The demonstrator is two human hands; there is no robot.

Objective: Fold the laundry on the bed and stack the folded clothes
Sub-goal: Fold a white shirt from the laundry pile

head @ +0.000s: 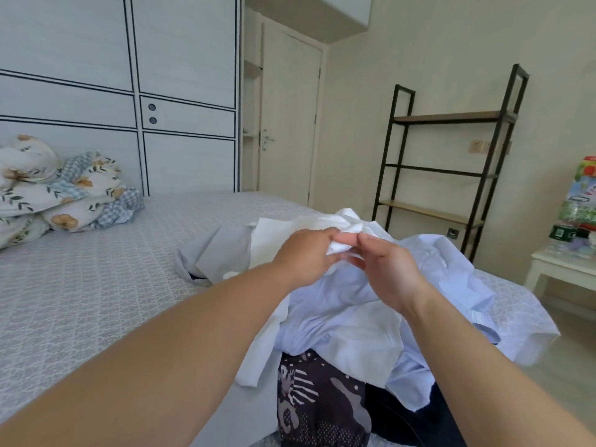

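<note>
A pile of laundry lies on the right half of the bed [96, 285]. On top is a white garment [290, 230], bunched at its near edge. My left hand [306, 253] grips that bunched white cloth. My right hand [383, 266] pinches the same cloth from the right, fingertips almost meeting the left hand's. Under them spreads a light blue shirt [435, 285]. A grey garment [216, 253] lies to the left of the pile. A dark patterned garment [316, 398] sticks out at the pile's near end.
A rumpled floral quilt [58, 188] sits at the far left of the bed. A black ladder shelf [451, 169] stands against the right wall. A white side table [561, 269] with bottles and packets is at the far right. Wardrobe doors and a room door are behind.
</note>
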